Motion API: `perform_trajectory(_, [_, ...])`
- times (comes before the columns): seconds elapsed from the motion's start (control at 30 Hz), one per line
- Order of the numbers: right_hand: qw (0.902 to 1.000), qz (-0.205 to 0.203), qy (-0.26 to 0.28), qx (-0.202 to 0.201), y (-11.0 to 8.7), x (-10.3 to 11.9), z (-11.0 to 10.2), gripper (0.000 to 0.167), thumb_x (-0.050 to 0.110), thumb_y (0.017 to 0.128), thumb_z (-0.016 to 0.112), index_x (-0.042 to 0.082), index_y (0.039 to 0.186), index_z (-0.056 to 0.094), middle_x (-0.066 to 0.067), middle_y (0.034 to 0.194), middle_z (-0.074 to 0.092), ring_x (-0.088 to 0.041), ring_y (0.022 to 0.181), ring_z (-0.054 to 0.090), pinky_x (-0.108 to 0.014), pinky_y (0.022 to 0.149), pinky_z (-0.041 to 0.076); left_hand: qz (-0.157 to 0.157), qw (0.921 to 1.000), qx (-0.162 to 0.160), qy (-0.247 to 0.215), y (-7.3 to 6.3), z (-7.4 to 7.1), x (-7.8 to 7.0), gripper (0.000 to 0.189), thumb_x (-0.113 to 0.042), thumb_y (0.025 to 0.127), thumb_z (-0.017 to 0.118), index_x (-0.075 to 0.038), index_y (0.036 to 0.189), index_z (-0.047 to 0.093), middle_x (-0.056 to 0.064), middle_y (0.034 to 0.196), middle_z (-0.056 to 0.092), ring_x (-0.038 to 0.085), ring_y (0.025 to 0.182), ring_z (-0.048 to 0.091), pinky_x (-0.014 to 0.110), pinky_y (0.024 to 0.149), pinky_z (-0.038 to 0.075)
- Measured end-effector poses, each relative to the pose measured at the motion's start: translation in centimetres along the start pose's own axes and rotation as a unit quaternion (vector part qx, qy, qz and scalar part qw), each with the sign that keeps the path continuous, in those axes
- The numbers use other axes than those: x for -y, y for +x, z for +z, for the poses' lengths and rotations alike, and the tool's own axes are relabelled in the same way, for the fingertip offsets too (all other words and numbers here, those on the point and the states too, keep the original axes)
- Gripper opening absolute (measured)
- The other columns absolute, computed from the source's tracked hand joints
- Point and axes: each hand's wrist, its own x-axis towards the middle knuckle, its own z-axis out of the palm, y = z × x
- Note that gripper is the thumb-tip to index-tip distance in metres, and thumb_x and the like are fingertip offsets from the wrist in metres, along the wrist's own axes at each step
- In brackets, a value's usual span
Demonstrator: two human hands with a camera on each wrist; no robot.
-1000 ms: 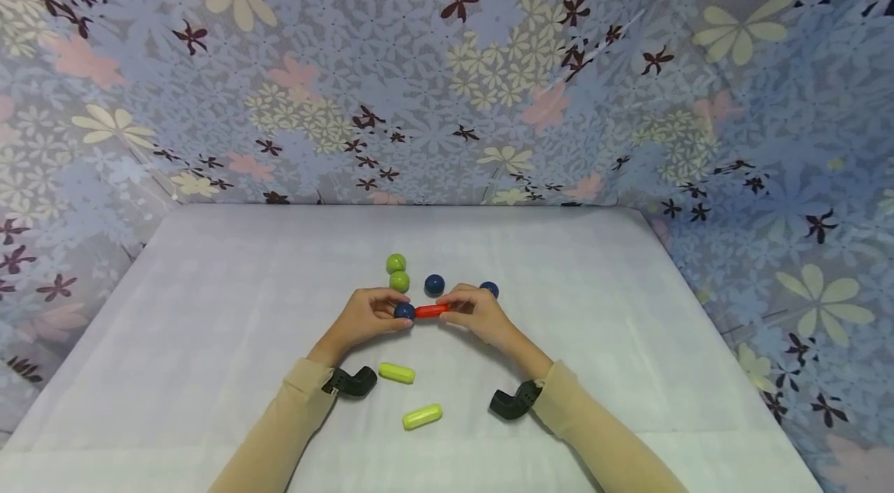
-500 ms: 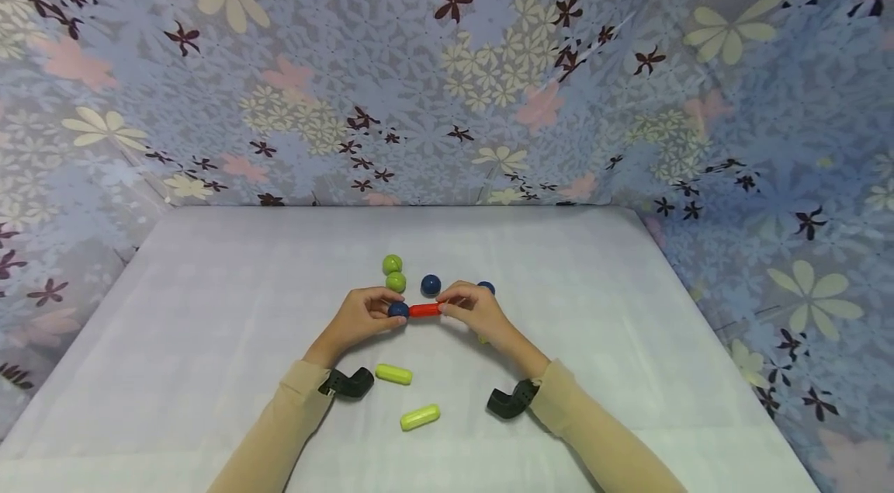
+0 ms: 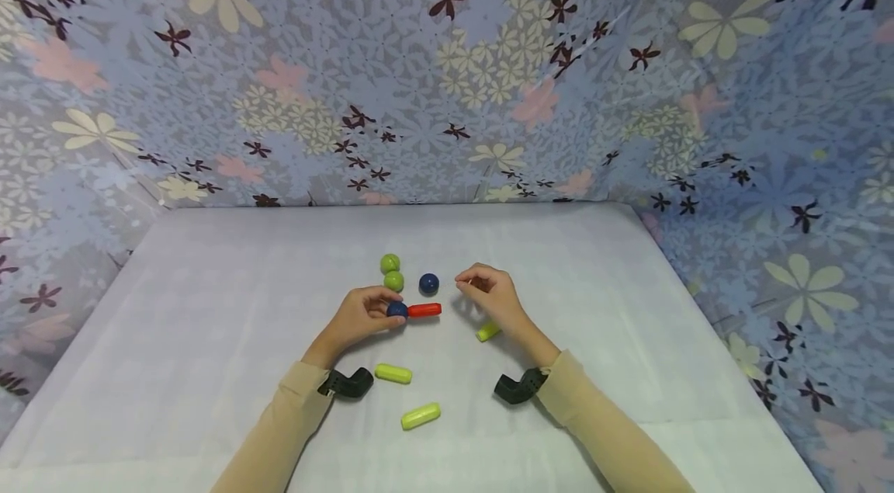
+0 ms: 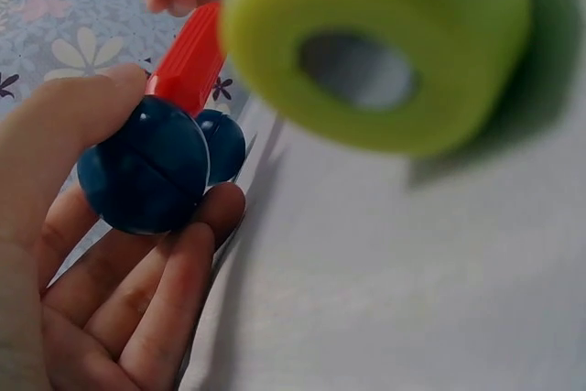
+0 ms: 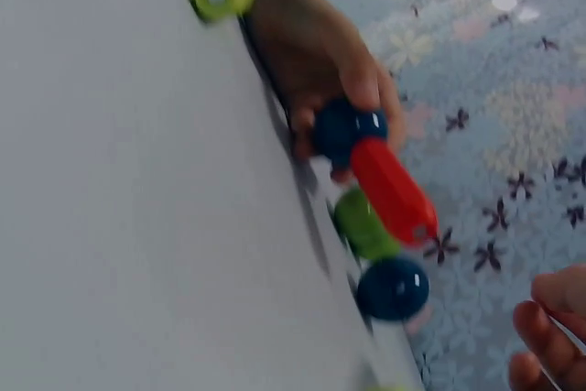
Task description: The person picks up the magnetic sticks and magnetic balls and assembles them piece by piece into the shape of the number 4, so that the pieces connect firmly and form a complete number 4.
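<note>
My left hand [image 3: 363, 317] grips a dark blue ball [image 4: 146, 167] between thumb and fingers. From that ball a red rod [image 3: 424, 310] sticks out to the right, its far end free, as the right wrist view also shows. My right hand [image 3: 494, 297] hovers to the right of the rod, apart from it, fingers loosely bent with nothing visible between them. Another dark blue ball [image 3: 429, 283] lies on the table just beyond the rod. Below the right hand, a yellow-green rod [image 3: 489, 331] is partly covered.
Two green balls [image 3: 392, 272] touch each other beyond the left hand. Nearer the person lie a yellow-green rod [image 3: 393, 373] and a second yellow-green rod [image 3: 421, 416]. Flowered cloth [image 3: 447, 89] rises behind the white table [image 3: 244, 283].
My right hand has let go of the red rod and moved right and slightly away. It now hides the right-hand blue ball seen earlier. The left hand keeps its hold.
</note>
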Motion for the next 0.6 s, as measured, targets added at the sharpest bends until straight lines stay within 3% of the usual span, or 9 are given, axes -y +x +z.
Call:
perform_trajectory(0.17, [0.9978, -0.013, -0.030, -0.058, 0.3, -0.4, -1.0, 0.009, -0.004, 0.084, 0.066, -0.011, 0.089, 0.068, -0.021, 0.080, 0.061, -0.010, 0.067, 0.049, -0.017, 0.059, 0.039, -0.006, 1.0000, 0.001, 0.000, 0.1, 0.0, 0.1, 0.035, 0.003, 0.078, 0.073, 0.013, 0.109, 0.061, 0.027, 0.091, 0.066, 0.001, 0.072, 0.063, 0.016, 0.069, 0.054])
perform_trajectory(0.27, [0.9963, -0.013, -0.044, -0.073, 0.3, -1.0, -1.3, 0.010, -0.003, 0.083, 0.068, -0.012, 0.089, 0.068, -0.023, 0.085, 0.061, -0.021, 0.072, 0.048, -0.018, 0.061, 0.035, -0.005, 1.0000, 0.001, -0.002, 0.3, 0.0, 1.0, 0.035, 0.001, 0.078, 0.074, 0.012, 0.109, 0.062, 0.025, 0.090, 0.067, 0.001, 0.071, 0.063, 0.016, 0.068, 0.054])
perform_trajectory(0.33, [0.9965, 0.001, -0.046, -0.070, 0.4, -2.4, -1.6, 0.013, -0.001, 0.083, 0.069, -0.011, 0.092, 0.068, -0.023, 0.094, 0.062, -0.027, 0.083, 0.050, -0.024, 0.070, 0.038, -0.006, 1.0000, 0.002, 0.003, 0.4, 0.0, 1.2, 0.035, 0.002, 0.078, 0.074, 0.012, 0.109, 0.062, 0.024, 0.091, 0.067, 0.001, 0.071, 0.063, 0.016, 0.068, 0.053])
perform_trajectory(0.47, [0.9963, 0.042, -0.062, -0.042, 0.7, -5.3, -1.9, 0.022, 0.005, 0.081, 0.073, -0.002, 0.102, 0.069, -0.016, 0.111, 0.059, -0.026, 0.102, 0.049, -0.028, 0.083, 0.040, -0.006, 0.9999, 0.002, 0.013, 0.5, 0.0, 1.8, 0.036, 0.002, 0.078, 0.074, 0.012, 0.110, 0.061, 0.025, 0.092, 0.067, 0.001, 0.072, 0.063, 0.016, 0.069, 0.053])
perform_trajectory(0.6, [0.9948, 0.054, -0.085, -0.009, 0.6, -6.4, -2.1, 0.035, 0.002, 0.079, 0.073, 0.005, 0.113, 0.065, -0.012, 0.119, 0.055, -0.021, 0.103, 0.050, -0.022, 0.081, 0.040, 0.003, 1.0000, -0.002, 0.007, 0.7, 0.1, 2.9, 0.037, -0.003, 0.078, 0.076, 0.009, 0.110, 0.062, 0.023, 0.092, 0.067, 0.001, 0.072, 0.063, 0.016, 0.069, 0.054])
